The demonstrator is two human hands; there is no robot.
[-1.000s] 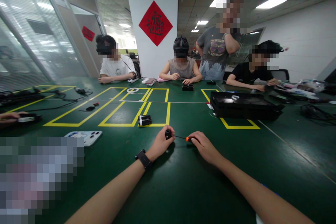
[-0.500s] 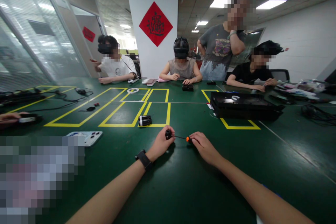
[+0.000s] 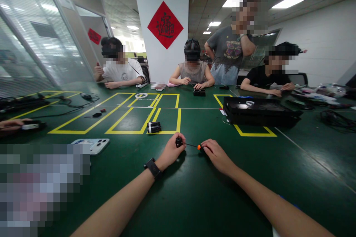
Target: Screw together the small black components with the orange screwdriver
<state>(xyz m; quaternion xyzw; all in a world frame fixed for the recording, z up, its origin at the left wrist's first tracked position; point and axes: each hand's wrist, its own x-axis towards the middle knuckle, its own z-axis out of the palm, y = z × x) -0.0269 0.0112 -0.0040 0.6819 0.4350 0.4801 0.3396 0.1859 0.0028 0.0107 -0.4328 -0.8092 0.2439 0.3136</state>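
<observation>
My left hand (image 3: 171,152) is closed around a small black part (image 3: 178,142), held just above the green table (image 3: 194,192). My right hand (image 3: 215,153) grips the orange-tipped handle of a small screwdriver (image 3: 194,145). The thin shaft runs left from that handle and its tip meets the black part. A black watch sits on my left wrist. Both forearms reach in from the bottom edge.
A black-and-white cylindrical piece (image 3: 153,127) lies on yellow tape lines ahead. A white phone (image 3: 91,145) rests at left, a black tray (image 3: 258,112) at right. Cables (image 3: 41,100) lie far left. Several people sit or stand at the far side.
My hands and the screwdriver have stayed in place. The seated person at far left has lowered a raised hand, and the standing person has shifted a little.
</observation>
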